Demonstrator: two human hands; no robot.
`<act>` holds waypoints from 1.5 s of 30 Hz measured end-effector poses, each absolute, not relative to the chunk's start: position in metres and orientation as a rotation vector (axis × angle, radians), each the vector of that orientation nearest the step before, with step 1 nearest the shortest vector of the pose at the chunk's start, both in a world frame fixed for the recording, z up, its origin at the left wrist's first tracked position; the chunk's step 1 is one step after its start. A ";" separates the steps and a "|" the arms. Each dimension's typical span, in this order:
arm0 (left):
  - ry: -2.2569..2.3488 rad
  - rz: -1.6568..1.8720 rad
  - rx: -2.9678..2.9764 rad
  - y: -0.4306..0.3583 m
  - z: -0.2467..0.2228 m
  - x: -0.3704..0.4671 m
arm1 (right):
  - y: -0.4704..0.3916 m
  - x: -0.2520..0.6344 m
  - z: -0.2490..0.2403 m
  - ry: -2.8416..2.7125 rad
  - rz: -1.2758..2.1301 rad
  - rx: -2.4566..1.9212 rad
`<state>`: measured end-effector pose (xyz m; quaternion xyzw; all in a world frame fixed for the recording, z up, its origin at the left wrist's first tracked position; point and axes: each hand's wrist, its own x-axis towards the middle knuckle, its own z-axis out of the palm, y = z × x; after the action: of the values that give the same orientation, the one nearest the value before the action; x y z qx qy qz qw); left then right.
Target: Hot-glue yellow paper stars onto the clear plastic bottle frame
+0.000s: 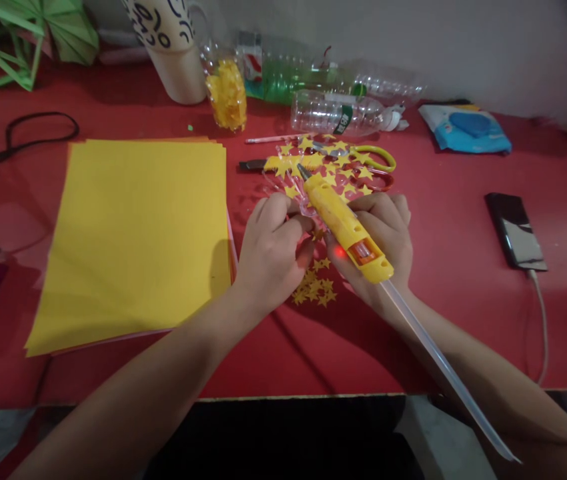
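Observation:
My right hand (pixel 381 230) is closed round a yellow hot glue gun (pixel 338 217), its metal nozzle pointing up and left. A long clear glue stick (pixel 448 373) sticks out of its back end, and a red light glows by my fingers. My left hand (pixel 276 253) is closed, its fingertips pinching at a clear plastic piece (pixel 307 205) cut into thin strips. Between the hands a small yellow star (pixel 318 235) shows at the fingertips; what bears it is hidden. Loose yellow paper stars (pixel 316 290) lie below the hands, and more stars (pixel 346 160) are scattered beyond them.
Yellow paper sheets (pixel 143 233) are stacked at left. Behind the hands lie a cutter (pixel 253 165), scissors (pixel 381 159) and a pencil (pixel 263 140). Farther back are a tumbler (pixel 178 67), a star-filled container (pixel 227 93), plastic bottles (pixel 318 112) and wipes (pixel 466 127). A phone (pixel 516 230) charges at right.

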<state>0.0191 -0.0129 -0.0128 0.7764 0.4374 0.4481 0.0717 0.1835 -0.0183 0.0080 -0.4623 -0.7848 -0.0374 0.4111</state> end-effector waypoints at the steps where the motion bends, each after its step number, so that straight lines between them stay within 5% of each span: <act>1: 1.304 1.352 2.334 -0.013 -0.013 0.019 | -0.018 0.184 0.008 -1.977 -0.086 -1.171; 45: 1.320 1.323 2.304 -0.014 -0.013 0.018 | -0.020 0.177 0.009 -1.933 -0.191 -1.218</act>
<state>0.0176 -0.0143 -0.0128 0.7737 0.4431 0.4442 0.0875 0.1770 -0.0196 0.0092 -0.4842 -0.7682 -0.0760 0.4118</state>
